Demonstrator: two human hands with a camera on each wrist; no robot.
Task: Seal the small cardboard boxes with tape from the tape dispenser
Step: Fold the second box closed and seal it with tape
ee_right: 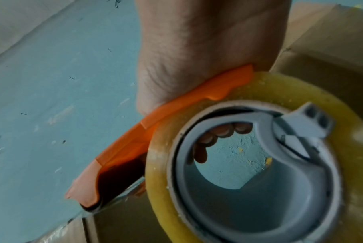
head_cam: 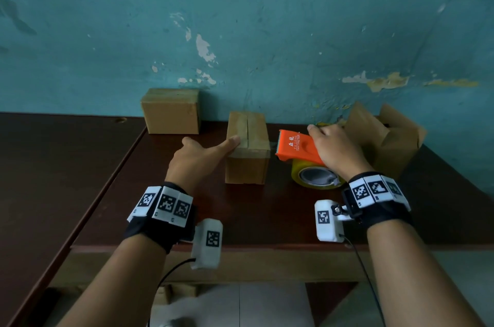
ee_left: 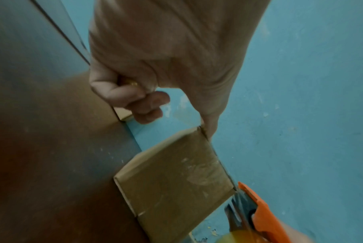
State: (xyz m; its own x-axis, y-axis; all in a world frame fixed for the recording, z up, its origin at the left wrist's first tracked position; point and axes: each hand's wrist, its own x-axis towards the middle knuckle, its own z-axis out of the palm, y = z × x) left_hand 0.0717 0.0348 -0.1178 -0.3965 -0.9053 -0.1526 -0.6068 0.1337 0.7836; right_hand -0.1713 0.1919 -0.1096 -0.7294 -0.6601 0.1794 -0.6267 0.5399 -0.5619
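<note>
The small cardboard box [head_cam: 247, 147] stood mid-table [head_cam: 107, 179], flaps closed. The left hand [head_cam: 197, 158] pressed one extended finger on its top edge, other fingers curled, apparently anchoring the tape end. The right hand [head_cam: 334, 150] gripped the orange tape dispenser [head_cam: 296, 149] beside the box, presumably drawing tape across the seam.

**A makeshift packing corner in a worn room**

A dark brown wooden table [head_cam: 267, 219] stands against a teal wall [head_cam: 240, 19] with flaking, patchy paint. Small cardboard boxes [head_cam: 171, 111] and an orange tape dispenser [head_cam: 296, 149] on it suggest simple parcel packing; pale floor tiles [head_cam: 267, 305] show below
</note>
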